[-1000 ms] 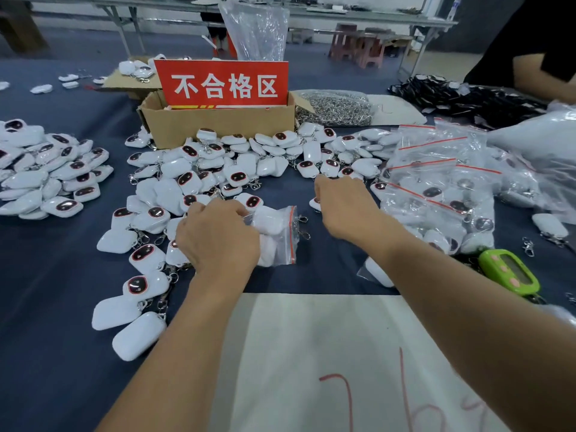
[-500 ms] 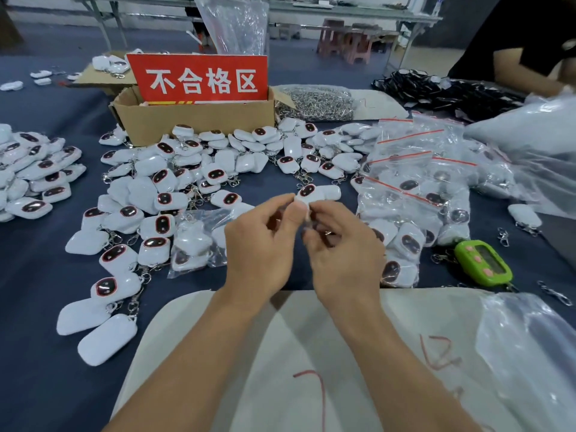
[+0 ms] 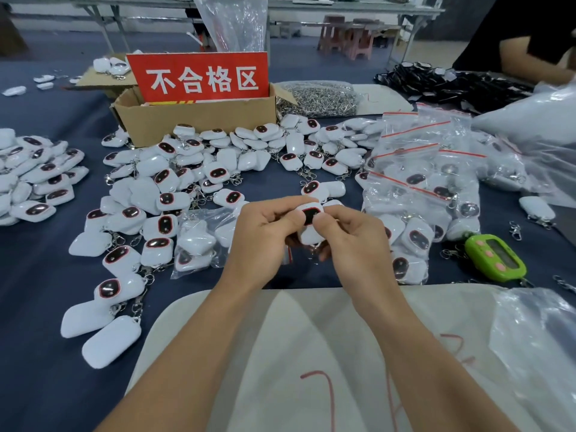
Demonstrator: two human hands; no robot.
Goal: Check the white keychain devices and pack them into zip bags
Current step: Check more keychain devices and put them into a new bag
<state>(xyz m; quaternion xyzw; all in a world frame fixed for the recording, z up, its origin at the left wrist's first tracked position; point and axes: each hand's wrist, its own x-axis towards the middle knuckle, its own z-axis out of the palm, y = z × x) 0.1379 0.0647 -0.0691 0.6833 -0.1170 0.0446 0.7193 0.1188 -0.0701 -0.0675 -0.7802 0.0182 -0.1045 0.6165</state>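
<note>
- Above the table (image 3: 40,275) centre: left hand (image 3: 265,235) and right hand (image 3: 355,241) both pinch one white keychain device (image 3: 311,221), screen up.
- Looks light, rigid, glossy; likely slippery; best gripped by side edges.
- Zip bag (image 3: 202,238) with devices lies just left of hands; loose pile (image 3: 165,176) beyond.

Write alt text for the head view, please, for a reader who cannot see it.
The left hand and right hand pinch one white device, screen up, over a blue table. Loose devices lie heaped left, filled zip bags right, and a box with a red sign behind.
</note>
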